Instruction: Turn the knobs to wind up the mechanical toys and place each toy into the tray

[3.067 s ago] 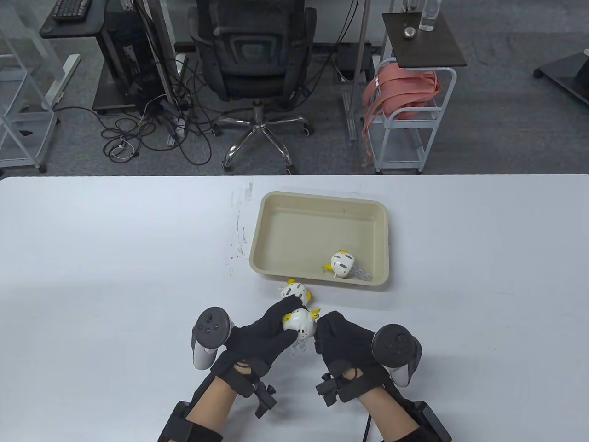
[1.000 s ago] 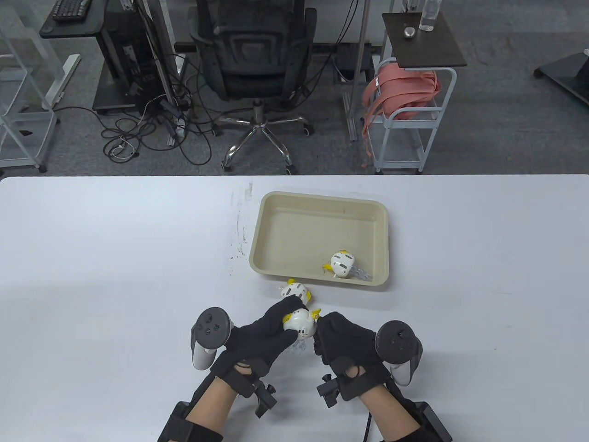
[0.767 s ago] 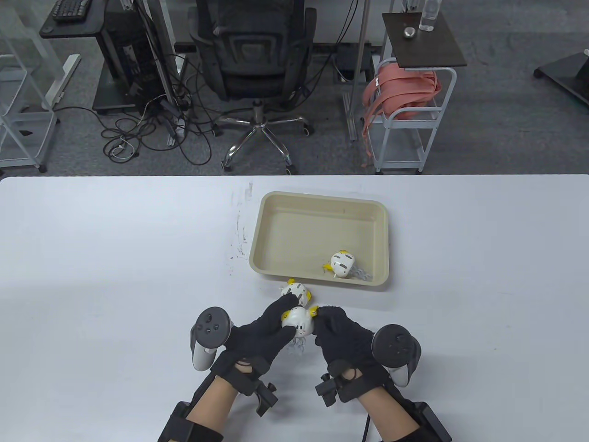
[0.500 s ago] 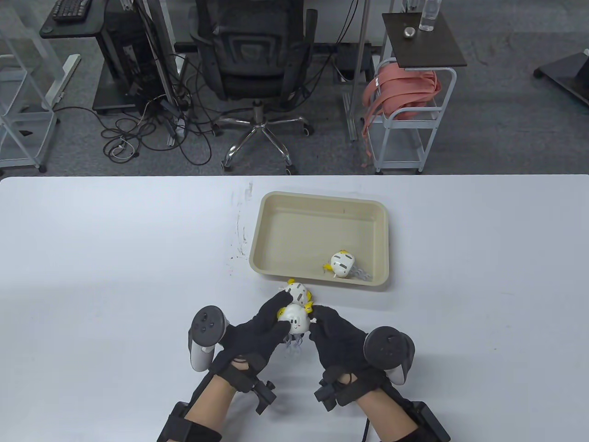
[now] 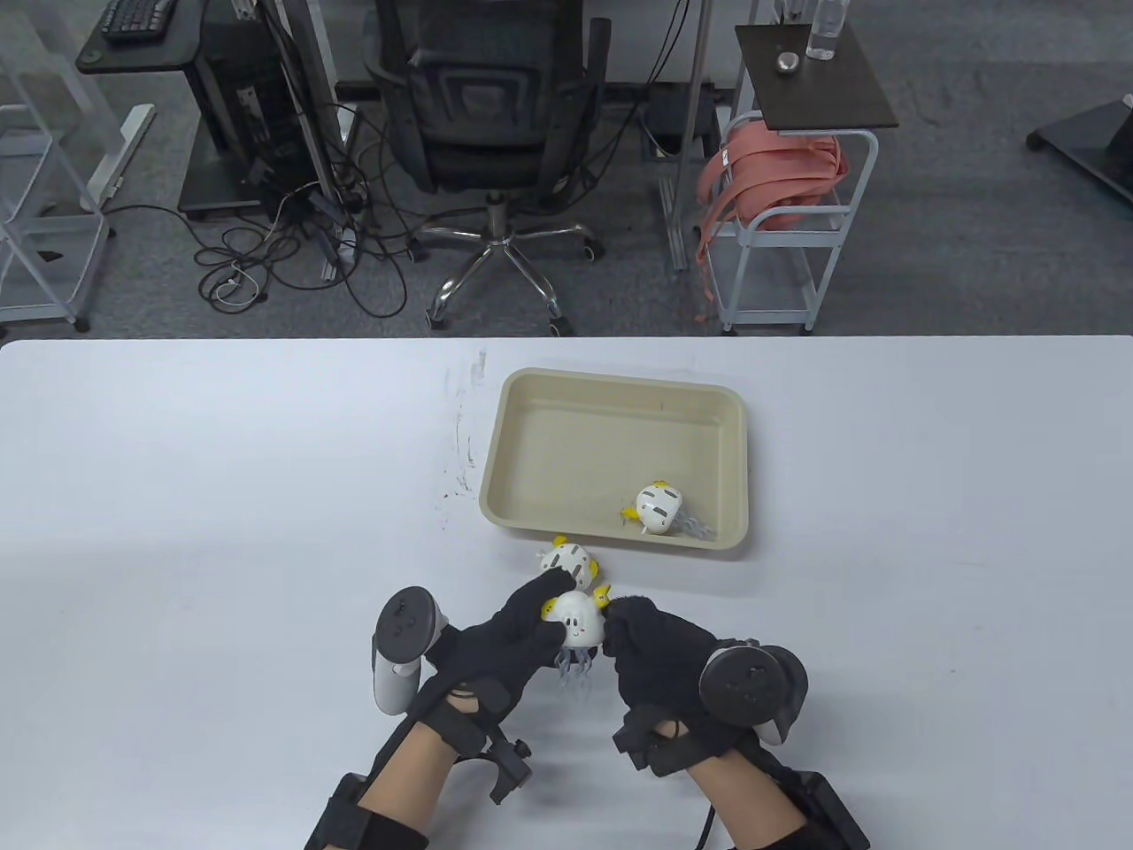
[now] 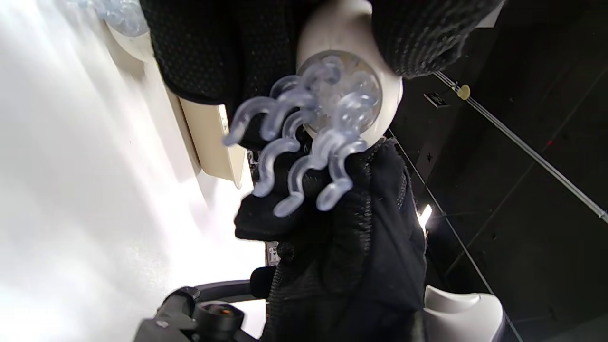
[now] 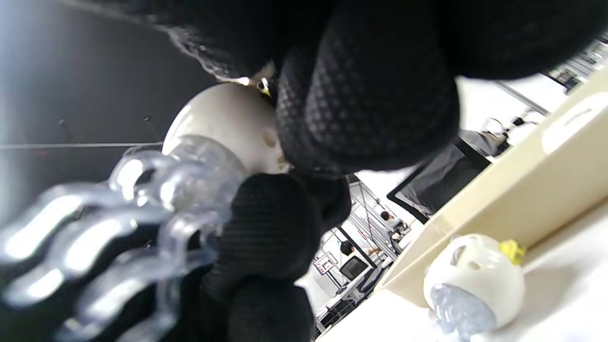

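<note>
A white jellyfish toy [image 5: 580,623] with yellow bumps and clear tentacles [image 6: 304,142] is held above the table near its front edge. My left hand [image 5: 504,633] grips its body from the left. My right hand [image 5: 651,651] has curled fingers against the toy's right side [image 7: 228,128], where its knob is hidden. A second toy [image 5: 566,560] stands on the table just behind, close to the tray's near wall. A third toy [image 5: 658,507] lies inside the beige tray [image 5: 531,390], at its near right.
The white table edge [image 5: 177,341] runs behind the tray. An office chair [image 5: 487,115] and a white cart [image 5: 788,230] stand on the floor beyond it.
The held toy has turned in my hands, so its face now points toward me and its tentacles hang down. My right wrist has rolled. Both other toys stay put.
</note>
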A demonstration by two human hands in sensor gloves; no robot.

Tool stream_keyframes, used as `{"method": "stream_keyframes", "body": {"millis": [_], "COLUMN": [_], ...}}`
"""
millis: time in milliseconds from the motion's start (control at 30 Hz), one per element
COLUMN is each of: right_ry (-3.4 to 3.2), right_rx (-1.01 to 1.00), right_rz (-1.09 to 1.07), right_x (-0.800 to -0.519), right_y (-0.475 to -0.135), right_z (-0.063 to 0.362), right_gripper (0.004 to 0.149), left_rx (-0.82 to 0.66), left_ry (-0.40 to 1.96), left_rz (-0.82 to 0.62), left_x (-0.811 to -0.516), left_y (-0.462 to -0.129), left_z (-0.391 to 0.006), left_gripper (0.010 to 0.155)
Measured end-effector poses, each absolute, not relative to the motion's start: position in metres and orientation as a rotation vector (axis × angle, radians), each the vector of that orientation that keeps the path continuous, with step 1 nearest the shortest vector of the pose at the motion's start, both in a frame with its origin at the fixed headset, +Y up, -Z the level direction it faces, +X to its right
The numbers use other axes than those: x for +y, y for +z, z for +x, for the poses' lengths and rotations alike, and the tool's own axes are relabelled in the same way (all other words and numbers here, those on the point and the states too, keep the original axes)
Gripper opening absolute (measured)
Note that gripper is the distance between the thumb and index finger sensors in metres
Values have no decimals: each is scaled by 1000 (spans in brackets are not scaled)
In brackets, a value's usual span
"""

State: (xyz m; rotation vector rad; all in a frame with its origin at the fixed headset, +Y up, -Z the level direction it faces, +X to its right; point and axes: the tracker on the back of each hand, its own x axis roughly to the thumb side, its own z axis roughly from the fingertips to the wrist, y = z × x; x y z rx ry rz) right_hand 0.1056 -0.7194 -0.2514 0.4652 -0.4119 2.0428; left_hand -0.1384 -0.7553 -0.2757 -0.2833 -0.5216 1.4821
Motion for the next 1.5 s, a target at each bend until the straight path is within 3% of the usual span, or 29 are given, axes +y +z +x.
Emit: {"method": "stream_keyframes", "body": {"millis": [267, 533, 1033, 1267, 1500], "right_ry": [1851, 1716, 1858, 1936, 2091], "right_rx": [-137, 11, -188, -161, -428], "right_rz": [300, 210, 265, 472, 545], "right_x": [-732, -742, -734, -729, -716], "right_y": [-264, -268, -261, -256, -250], "right_z": [114, 117, 114, 99, 101], "right_gripper": [44, 44, 44, 52, 46], "left_rx": [-564, -589, -531, -469, -480], "left_ry": [1379, 1334, 1296, 1442, 1542], "left_rz": [-214, -182, -166, -211, -311], "left_x": [-748, -745, -747, -754, -759], "left_y": [-274, -274, -275, -277, -278], "left_z": [-139, -139, -140, -145, -141], "left_gripper": [67, 67, 67, 69, 70]}}
